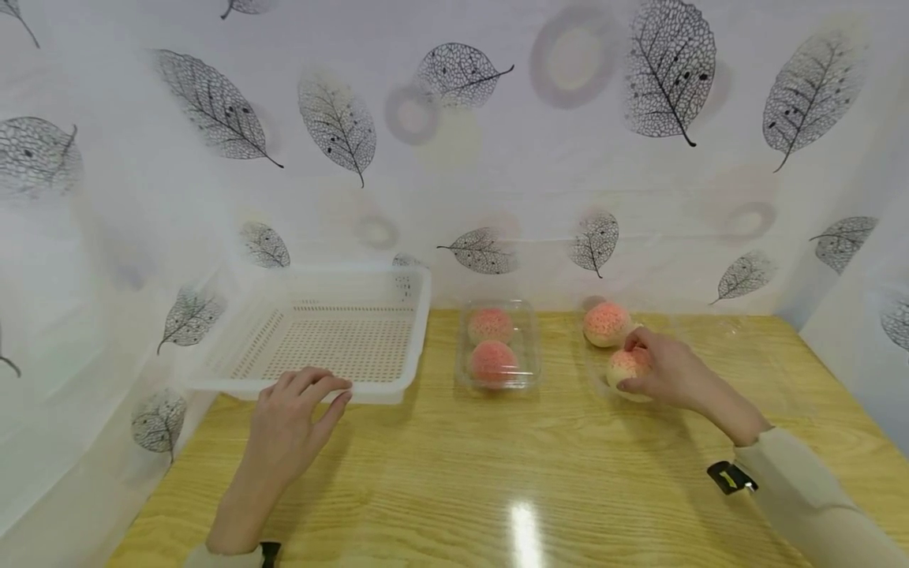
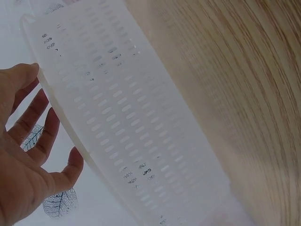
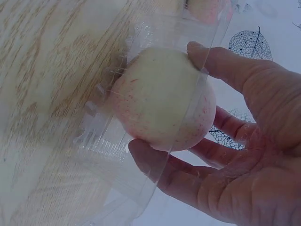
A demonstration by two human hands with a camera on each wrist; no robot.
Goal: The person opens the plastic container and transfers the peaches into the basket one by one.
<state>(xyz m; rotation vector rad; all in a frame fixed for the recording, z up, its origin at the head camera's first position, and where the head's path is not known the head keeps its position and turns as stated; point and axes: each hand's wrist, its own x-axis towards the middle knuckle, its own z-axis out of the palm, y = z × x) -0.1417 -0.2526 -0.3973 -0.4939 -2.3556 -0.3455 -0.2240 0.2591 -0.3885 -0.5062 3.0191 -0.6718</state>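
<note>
- Work status: judged to be part-way. The right hand point(image 1: 671, 372) has a secure hold on the near fruit point(image 3: 162, 96), which has not left the right box point(image 3: 94, 146). Whether the fruit is being lifted out or set down cannot be determined.
- Outstanding, as judged: release of the near fruit. The far fruit point(image 1: 607, 323), just beyond it, is held by neither hand.
- Right hand: thumb and fingers are closed around the sides of the near fruit.
- Left hand point(image 1: 289, 422): fingers are spread and relaxed, tips at the near rim of the white basket point(image 1: 417, 335).
- Right box: clear plastic, at the right of the bench point(image 1: 461, 473); contains the near fruit and the far fruit. Clear plastic to its right appears to be an opened lid.
- Middle box point(image 1: 527, 343): clear plastic, between basket and right box; contains two pink fruits point(image 1: 494, 364), one near, one far. Lid position: cannot tell.
- White basket: at the left; its perforated floor is exposed to view.
</note>
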